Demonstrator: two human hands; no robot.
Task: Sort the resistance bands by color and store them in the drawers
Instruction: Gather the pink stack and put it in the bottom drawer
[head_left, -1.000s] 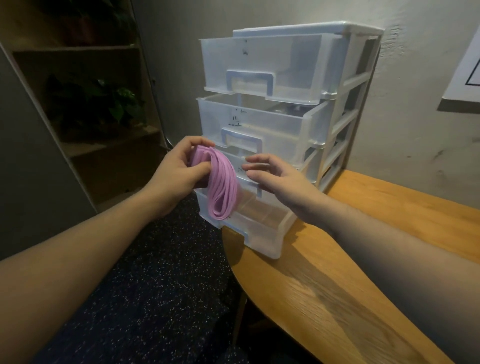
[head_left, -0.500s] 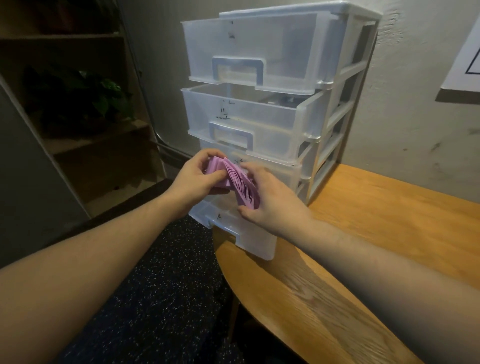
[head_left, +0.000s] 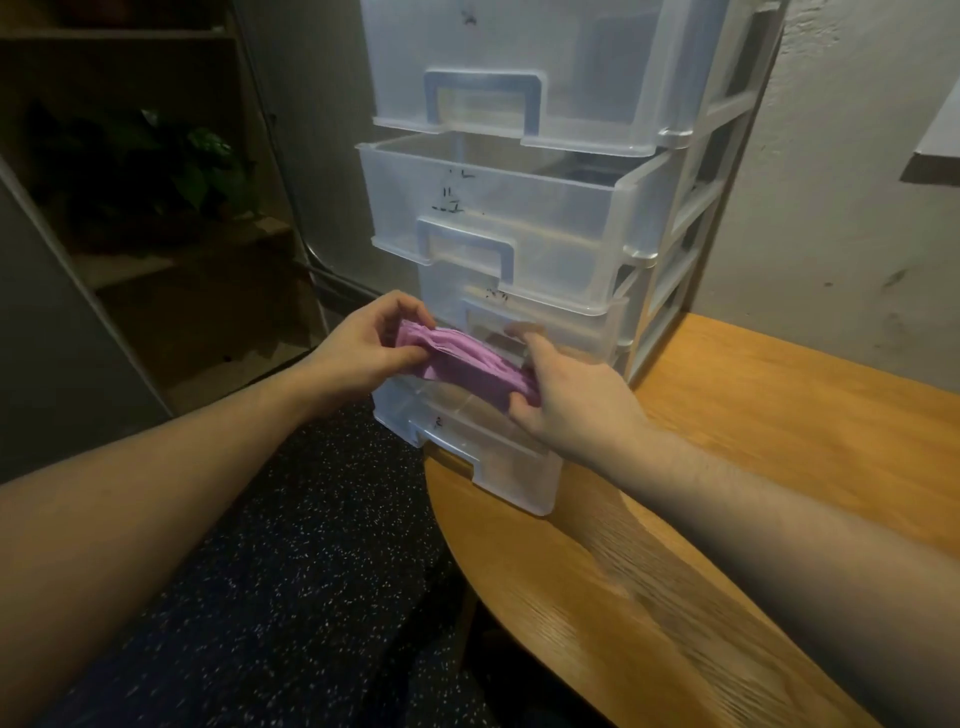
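A folded bundle of purple resistance bands (head_left: 467, 361) lies stretched between both hands, just above the pulled-out bottom drawer (head_left: 498, 467) of a clear plastic drawer tower (head_left: 675, 249). My left hand (head_left: 363, 353) pinches the bundle's left end between thumb and fingers. My right hand (head_left: 566, 400) grips its right end, with the index finger pointing up toward the third drawer. The two upper drawers (head_left: 493, 202) are also pulled partly out, and the inside of the bottom drawer is mostly hidden by the bands and hands.
The drawer tower stands on the left end of a rounded wooden table (head_left: 727, 493), against a grey wall. A dark speckled floor (head_left: 291, 597) lies below the table edge. A wooden shelf with a plant (head_left: 171, 171) stands at the left. A white sheet (head_left: 940, 130) hangs on the wall at right.
The bands hung from my left hand alone; my right hand has taken their free end. Both hands have lowered the bundle, now spread sideways, to the bottom drawer. The view has moved closer.
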